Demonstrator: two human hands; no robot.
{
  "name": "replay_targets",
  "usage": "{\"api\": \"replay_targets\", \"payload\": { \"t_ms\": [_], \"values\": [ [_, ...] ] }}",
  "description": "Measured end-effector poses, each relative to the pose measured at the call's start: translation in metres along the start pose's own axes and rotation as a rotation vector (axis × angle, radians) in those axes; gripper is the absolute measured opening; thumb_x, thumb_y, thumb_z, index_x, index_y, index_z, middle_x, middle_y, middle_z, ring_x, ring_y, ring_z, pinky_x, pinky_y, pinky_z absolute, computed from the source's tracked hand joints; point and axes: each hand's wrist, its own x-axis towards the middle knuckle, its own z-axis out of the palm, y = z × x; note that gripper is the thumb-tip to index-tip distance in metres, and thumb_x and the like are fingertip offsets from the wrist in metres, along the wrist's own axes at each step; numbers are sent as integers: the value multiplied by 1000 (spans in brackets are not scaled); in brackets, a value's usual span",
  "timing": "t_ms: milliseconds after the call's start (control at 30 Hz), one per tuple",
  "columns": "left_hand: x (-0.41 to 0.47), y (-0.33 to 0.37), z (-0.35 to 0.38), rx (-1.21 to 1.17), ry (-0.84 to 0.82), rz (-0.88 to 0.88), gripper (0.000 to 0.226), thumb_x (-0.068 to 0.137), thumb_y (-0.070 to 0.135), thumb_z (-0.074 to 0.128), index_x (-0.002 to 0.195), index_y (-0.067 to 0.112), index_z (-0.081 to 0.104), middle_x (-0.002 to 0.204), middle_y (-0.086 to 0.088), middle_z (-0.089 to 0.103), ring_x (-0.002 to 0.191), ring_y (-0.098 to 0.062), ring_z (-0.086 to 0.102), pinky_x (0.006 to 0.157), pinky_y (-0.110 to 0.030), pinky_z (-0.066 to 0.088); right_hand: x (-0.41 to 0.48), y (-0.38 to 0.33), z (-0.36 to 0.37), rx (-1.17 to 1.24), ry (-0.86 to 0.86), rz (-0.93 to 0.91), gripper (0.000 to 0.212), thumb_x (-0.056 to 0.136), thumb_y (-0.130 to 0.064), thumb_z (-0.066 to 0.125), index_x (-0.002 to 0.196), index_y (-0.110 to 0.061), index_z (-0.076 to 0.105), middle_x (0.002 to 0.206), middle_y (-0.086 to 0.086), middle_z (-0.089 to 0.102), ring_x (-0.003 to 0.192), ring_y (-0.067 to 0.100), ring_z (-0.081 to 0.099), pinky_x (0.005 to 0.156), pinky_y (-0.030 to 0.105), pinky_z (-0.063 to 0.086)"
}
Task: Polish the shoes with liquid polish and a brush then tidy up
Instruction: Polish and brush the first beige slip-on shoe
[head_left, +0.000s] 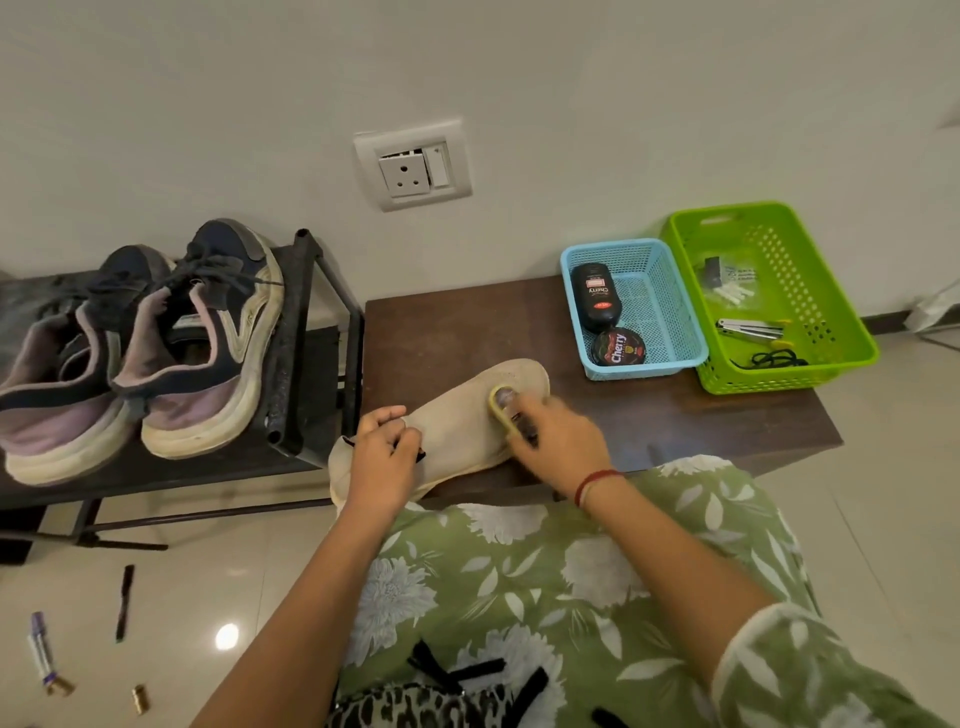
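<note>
A beige shoe (467, 415) lies sole-up on the brown table (447, 322), its heel hanging over the near edge. My left hand (382, 457) grips the heel end. My right hand (556, 439) holds a small yellow-rimmed brush (501, 402) pressed onto the toe half of the sole. A black liquid polish bottle (596, 296) and a round Cherry polish tin (619, 349) lie in the light blue basket (670, 312) at the table's far side.
A green basket (831, 291) with small tools stands right of the blue one. A pair of dark sneakers (145, 343) rests on a black rack at left. A pen and small items lie on the floor at lower left.
</note>
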Motion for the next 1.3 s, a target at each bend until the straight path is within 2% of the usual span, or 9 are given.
{"api": "replay_targets", "payload": {
  "t_ms": [167,300,400,533,667,800,933,1067,1300],
  "values": [
    [2,0,1,-1,19,-4,33,93,5,49,61,5,59,128,-9,47,107,-10,44,90,-18,28,11,16,-3,45,86,160,38,90,-38,52,126,-27,47,107,11,53,90,38,61,72,39,47],
    [3,1,1,-8,18,-7,35,93,8,50,59,6,58,129,-8,47,106,-8,43,88,-18,27,-7,0,5,-10,-76,-81,39,88,-38,53,126,-30,48,112,9,53,92,36,61,73,37,49],
    [3,2,3,-6,12,-3,38,94,8,49,56,12,56,128,-7,47,107,-8,43,89,-18,27,13,19,-5,104,79,180,36,87,-36,55,121,-29,50,106,9,54,94,37,60,74,37,47],
    [4,1,3,2,11,-11,33,93,9,50,62,4,61,129,-7,48,106,-10,44,87,-20,28,-6,-2,10,100,-83,-51,37,85,-35,57,121,-31,51,109,7,56,94,34,60,75,36,48],
    [3,-1,3,-15,29,-21,29,93,7,50,73,-8,66,128,-6,49,103,-8,44,84,-16,26,20,25,-5,183,105,222,33,84,-37,58,115,-28,52,102,10,57,94,35,59,76,38,49],
    [4,0,6,-26,21,-13,28,93,7,51,73,-7,66,128,-8,48,108,-12,46,89,-19,28,-7,2,8,165,-108,-34,34,83,-34,60,116,-30,54,104,8,59,95,32,60,77,36,50],
    [3,1,6,-13,9,-24,27,93,8,50,75,-3,67,130,-8,48,106,-10,43,90,-19,27,15,28,-8,105,82,181,36,85,-34,57,119,-27,51,104,10,55,93,37,60,75,39,49],
    [3,3,7,-19,9,-33,29,93,8,50,73,-6,66,130,-9,47,103,-10,43,87,-19,27,-15,1,11,30,-118,-67,42,86,-35,56,127,-30,49,112,7,55,98,33,60,78,37,48],
    [-2,7,4,-23,6,-38,32,93,9,51,63,3,60,126,-5,48,105,-9,44,88,-18,26,1,18,-10,6,22,176,37,88,-36,53,124,-28,45,104,7,54,90,35,61,70,36,46]
  ]
}}
